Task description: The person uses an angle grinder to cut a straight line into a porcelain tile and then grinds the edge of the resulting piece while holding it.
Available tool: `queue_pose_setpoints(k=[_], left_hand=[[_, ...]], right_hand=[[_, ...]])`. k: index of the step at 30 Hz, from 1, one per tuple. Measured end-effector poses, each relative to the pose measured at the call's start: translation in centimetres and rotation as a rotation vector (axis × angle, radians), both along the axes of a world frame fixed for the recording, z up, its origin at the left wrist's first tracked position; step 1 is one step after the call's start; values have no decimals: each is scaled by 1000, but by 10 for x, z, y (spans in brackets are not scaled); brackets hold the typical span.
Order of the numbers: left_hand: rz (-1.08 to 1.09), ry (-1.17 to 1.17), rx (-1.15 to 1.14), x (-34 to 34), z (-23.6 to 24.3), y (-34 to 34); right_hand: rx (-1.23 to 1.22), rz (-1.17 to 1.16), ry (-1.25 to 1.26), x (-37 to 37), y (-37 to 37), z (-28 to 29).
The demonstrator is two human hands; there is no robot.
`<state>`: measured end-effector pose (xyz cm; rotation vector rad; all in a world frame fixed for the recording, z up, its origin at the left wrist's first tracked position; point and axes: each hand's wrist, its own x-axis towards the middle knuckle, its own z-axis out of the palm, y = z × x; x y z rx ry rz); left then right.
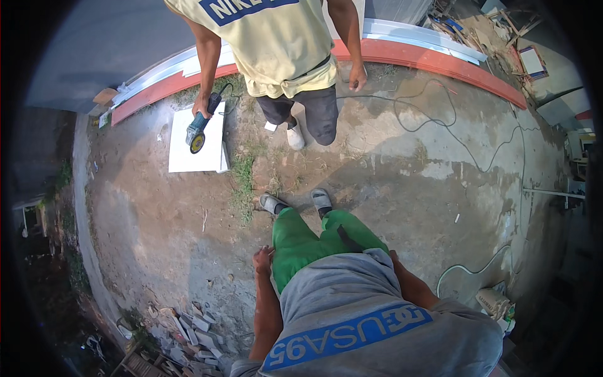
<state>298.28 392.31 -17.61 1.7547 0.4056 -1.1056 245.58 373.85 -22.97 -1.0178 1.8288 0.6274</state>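
My left hand (264, 258) hangs beside my left thigh, near the green trousers (295, 248). It holds nothing and its fingers look loosely apart. My right hand (394, 256) is at my right hip, mostly hidden by the trousers and grey shirt, so its fingers cannot be made out. Across from me a person in a pale yellow sleeveless top grips a blue-green angle grinder (198, 129) with a yellow disc. The grinder hangs over white flat panels (182, 160) lying on the ground. The person's other hand (357, 78) is free.
A cord (433, 119) snakes across the concrete at the right. Long red and white metal lengths (433, 60) lie along the back. Broken tile pieces (201, 333) are heaped at lower left. A pale hose (465, 268) and a sack (495, 305) are at lower right.
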Motion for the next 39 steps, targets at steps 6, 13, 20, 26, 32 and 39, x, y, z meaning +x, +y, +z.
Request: queue_pose_setpoints(k=[6, 13, 20, 26, 32, 39], left_hand=[[-72, -7, -80, 3, 39, -81], [-36, 66, -18, 18, 0, -4], [28, -34, -115, 34, -67, 169], [-351, -131, 265, -1, -91, 252], [-323, -348, 187, 31, -139, 326], [49, 114, 82, 64, -71, 187]], right_hand=[[-338, 361, -398, 12, -85, -70], [-562, -331, -500, 169, -164, 64], [-424, 74, -404, 206, -62, 7], [-470, 213, -256, 199, -17, 5], [-401, -96, -337, 275, 15, 46], [-478, 211, -288, 207, 31, 44]])
